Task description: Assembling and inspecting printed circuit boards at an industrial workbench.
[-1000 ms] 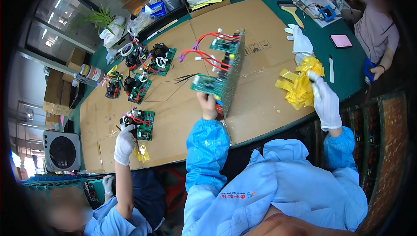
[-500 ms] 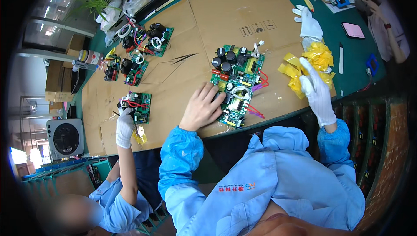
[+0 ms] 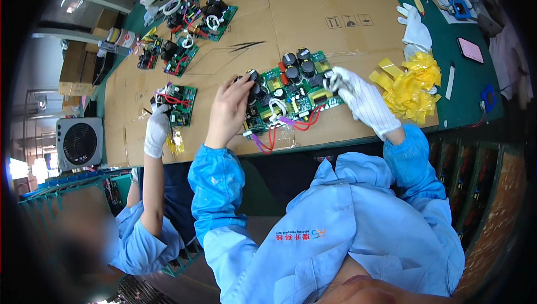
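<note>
Circuit board, a large green one, sits in front of you, parts facing up, over the near part of the brown cardboard sheet, between your two hands; whether it rests fully flat is hard to tell. Your bare left hand is at its left end, fingers bent and lying close together over the dark cylindrical parts there; your thumb does not show clearly, so you cannot tell from this view whether they pinch anything. Your right hand, in a white glove, reaches the opposite end with its fingers curled at the board's edge, and their exact grip is hidden too. Red leads with purple ends hang off the side nearest you. To your right, just beyond the gloved hand, is a heap of yellow strips, with an empty white glove behind it and a pink phone farther right on the green tabletop. To your left, well apart from your board, a co-worker's gloved hand touches a smaller board, and more populated boards lie beyond that.
</note>
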A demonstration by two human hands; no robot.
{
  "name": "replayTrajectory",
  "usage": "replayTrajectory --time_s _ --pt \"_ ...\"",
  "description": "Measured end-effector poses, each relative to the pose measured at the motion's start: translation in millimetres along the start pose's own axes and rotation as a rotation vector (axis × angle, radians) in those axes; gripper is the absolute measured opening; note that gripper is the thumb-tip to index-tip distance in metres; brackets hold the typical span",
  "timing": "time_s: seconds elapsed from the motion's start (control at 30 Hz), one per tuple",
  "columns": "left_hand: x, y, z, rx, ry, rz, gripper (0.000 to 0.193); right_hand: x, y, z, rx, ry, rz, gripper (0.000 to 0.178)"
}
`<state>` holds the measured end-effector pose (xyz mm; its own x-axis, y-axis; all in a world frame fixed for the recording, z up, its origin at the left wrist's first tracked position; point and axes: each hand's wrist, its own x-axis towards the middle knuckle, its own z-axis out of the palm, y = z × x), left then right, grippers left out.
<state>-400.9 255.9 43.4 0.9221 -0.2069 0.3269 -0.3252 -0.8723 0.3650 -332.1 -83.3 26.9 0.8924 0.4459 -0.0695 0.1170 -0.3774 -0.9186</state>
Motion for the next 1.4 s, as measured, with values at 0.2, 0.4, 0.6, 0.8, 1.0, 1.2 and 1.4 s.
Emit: replayTrajectory --time_s 0.2,0.4,0.6,0.8,1.0,1.2,1.4 --pt "9 60 -29 -0.327 -0.291 0.086 0.06 -14 -2 4 0.096 -0.103 -0.12 0.046" --pt "-3 73 -19 -0.183 -0.535 0.151 0.086 6 -34 -11 0.475 -0.146 0.047 0.058" --pt "6 49 -28 -0.278 -0.431 -0.088 0.041 -6 -27 4 -0.042 0.091 -0.364 0.034" --pt "20 31 -22 -0.406 -0.412 -0.048 0.02 -34 1 -3 -0.326 0.02 -0.512 0.043" --pt "70 12 -2 -0.435 -0.295 -0.064 0.009 -17 -2 17 -0.487 0.101 -0.737 0.048" --pt "76 -5 24 -0.12 -0.199 0.06 0.01 -25 -5 25 -0.555 0.072 -0.652 0.049" --pt "17 73 -9 -0.042 0.133 0.025 0.02 -38 0 18 -0.652 0.052 -0.644 0.054"
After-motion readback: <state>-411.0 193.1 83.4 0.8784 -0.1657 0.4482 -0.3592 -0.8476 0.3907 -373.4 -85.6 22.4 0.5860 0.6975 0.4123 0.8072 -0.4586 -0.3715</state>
